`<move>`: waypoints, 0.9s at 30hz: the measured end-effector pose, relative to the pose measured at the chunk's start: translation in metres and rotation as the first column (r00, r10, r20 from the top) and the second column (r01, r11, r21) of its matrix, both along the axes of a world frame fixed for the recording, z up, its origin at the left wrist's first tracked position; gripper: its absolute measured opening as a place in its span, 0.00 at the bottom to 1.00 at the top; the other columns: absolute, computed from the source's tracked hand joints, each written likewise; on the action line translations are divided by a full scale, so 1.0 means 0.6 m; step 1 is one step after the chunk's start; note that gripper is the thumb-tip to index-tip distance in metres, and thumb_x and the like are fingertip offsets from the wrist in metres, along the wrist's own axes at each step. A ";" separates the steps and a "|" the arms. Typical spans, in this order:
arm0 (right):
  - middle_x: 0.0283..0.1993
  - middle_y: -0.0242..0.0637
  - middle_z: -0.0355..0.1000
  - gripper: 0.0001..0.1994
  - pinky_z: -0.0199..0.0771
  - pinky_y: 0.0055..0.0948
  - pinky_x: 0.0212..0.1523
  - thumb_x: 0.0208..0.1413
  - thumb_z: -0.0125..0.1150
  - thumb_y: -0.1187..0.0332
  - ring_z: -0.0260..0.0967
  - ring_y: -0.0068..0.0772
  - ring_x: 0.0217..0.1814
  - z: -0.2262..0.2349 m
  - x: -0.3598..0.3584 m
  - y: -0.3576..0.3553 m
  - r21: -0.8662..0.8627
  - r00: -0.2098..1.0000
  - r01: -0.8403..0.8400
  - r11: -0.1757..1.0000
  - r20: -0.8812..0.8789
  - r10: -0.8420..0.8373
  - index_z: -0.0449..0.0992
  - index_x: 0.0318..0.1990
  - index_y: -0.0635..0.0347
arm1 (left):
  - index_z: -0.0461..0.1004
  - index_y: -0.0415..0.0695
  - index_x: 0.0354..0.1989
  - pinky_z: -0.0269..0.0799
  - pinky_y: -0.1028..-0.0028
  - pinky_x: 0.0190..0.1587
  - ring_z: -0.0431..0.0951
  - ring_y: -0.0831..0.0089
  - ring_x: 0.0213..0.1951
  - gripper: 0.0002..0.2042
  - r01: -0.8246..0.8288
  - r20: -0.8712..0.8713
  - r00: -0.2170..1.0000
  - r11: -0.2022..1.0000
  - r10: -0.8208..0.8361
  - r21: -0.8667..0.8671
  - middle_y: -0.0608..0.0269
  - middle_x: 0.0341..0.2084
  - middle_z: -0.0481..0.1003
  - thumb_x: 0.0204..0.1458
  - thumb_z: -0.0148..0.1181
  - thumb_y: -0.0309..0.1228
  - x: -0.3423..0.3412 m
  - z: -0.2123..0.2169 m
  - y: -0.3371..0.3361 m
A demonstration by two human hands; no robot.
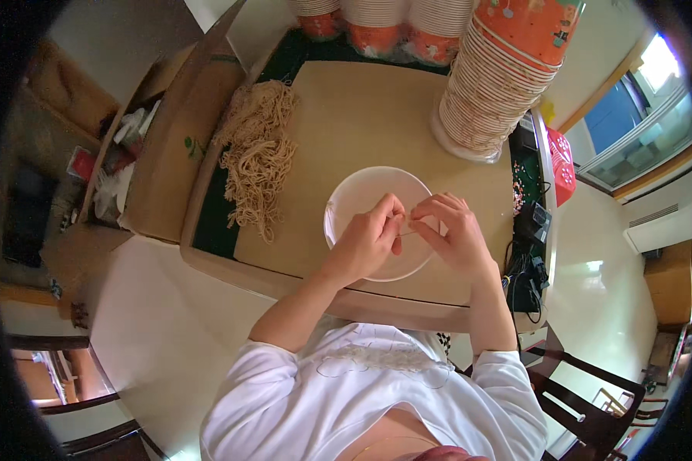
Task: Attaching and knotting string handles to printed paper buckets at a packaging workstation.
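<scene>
Both hands meet above a white bowl on the table, their fingertips nearly touching. My left hand is closed in a pinch, thumb against the bent fingers. My right hand pinches with thumb and forefinger just across from it. Something small and pale sits between the fingertips, too fine to make out. The hands cover part of the bowl's inside. Left of the bowl lies a tangled heap of cream-coloured cord.
A tall leaning stack of orange-and-white paper tubs stands at the back right of the tan table board. More wrapped tub stacks line the far edge. An opened cardboard box adjoins the left side; black cables and an adapter lie right.
</scene>
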State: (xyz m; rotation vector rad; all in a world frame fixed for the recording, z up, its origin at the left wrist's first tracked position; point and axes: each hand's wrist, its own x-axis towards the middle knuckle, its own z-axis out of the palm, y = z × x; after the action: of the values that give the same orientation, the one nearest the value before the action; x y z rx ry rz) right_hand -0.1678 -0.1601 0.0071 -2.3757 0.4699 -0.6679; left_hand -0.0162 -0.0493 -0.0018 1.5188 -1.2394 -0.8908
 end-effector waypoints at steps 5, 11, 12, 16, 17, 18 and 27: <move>0.34 0.36 0.75 0.04 0.70 0.25 0.40 0.50 0.60 0.78 0.72 0.28 0.35 -0.014 -0.002 0.001 0.289 0.995 0.097 0.952 0.005 -0.103 0.74 0.34 0.65 | 0.68 0.42 0.37 0.64 0.74 0.25 0.71 0.75 0.22 0.07 0.053 0.099 0.994 0.997 -0.048 -0.052 0.64 0.20 0.71 0.54 0.57 0.30 0.005 -0.004 0.004; 0.30 0.34 0.74 0.03 0.71 0.23 0.36 0.55 0.59 0.76 0.71 0.22 0.33 -0.019 0.002 -0.003 0.503 0.968 0.085 0.860 0.164 -0.191 0.75 0.32 0.66 | 0.79 0.55 0.37 0.70 0.68 0.26 0.74 0.66 0.23 0.09 0.321 0.654 0.744 0.931 -0.137 -0.171 0.62 0.24 0.72 0.46 0.62 0.31 0.004 -0.023 0.002; 0.30 0.34 0.75 0.03 0.71 0.23 0.37 0.55 0.59 0.76 0.72 0.22 0.34 -0.022 0.000 -0.006 0.497 0.969 0.071 0.865 0.172 -0.179 0.75 0.32 0.67 | 0.79 0.55 0.37 0.70 0.68 0.26 0.74 0.66 0.23 0.09 0.323 0.655 0.743 0.931 -0.137 -0.171 0.62 0.24 0.72 0.46 0.62 0.31 0.000 -0.020 -0.001; 0.29 0.35 0.75 0.03 0.71 0.22 0.38 0.54 0.58 0.76 0.73 0.22 0.36 -0.025 -0.001 -0.005 0.615 0.974 0.075 0.785 0.125 -0.191 0.76 0.34 0.67 | 0.79 0.52 0.36 0.73 0.65 0.27 0.75 0.65 0.23 0.09 0.278 0.814 0.576 0.955 -0.077 -0.106 0.63 0.23 0.72 0.46 0.59 0.30 -0.010 -0.019 -0.020; 0.29 0.35 0.75 0.03 0.71 0.22 0.38 0.54 0.58 0.76 0.73 0.22 0.36 -0.028 -0.002 -0.006 0.615 0.973 0.075 0.785 0.127 -0.192 0.76 0.34 0.67 | 0.79 0.50 0.35 0.73 0.65 0.27 0.75 0.65 0.23 0.08 0.249 0.867 0.497 0.963 -0.037 -0.102 0.64 0.23 0.72 0.46 0.59 0.29 -0.011 -0.022 -0.026; 0.30 0.35 0.75 0.03 0.72 0.22 0.39 0.54 0.59 0.76 0.73 0.23 0.36 -0.034 -0.002 -0.007 0.548 0.970 0.068 0.834 0.160 -0.185 0.76 0.34 0.67 | 0.79 0.50 0.35 0.73 0.65 0.27 0.75 0.65 0.23 0.08 0.251 0.868 0.495 0.963 -0.038 -0.101 0.64 0.23 0.72 0.46 0.59 0.29 -0.012 -0.022 -0.027; 0.35 0.38 0.76 0.07 0.72 0.26 0.41 0.46 0.62 0.82 0.74 0.30 0.38 -0.063 -0.012 0.035 0.291 0.868 0.204 0.935 0.388 -0.310 0.78 0.34 0.63 | 0.72 0.41 0.36 0.63 0.81 0.27 0.68 0.83 0.25 0.06 0.321 -0.544 0.818 0.934 -0.190 0.157 0.72 0.24 0.70 0.56 0.56 0.30 0.013 -0.023 -0.037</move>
State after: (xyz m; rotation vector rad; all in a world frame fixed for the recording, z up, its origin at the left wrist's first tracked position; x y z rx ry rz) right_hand -0.1747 -0.1392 -0.0308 -1.8761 0.6391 -1.1566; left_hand -0.0082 -0.0716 -0.0156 1.1761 -0.9610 -1.5694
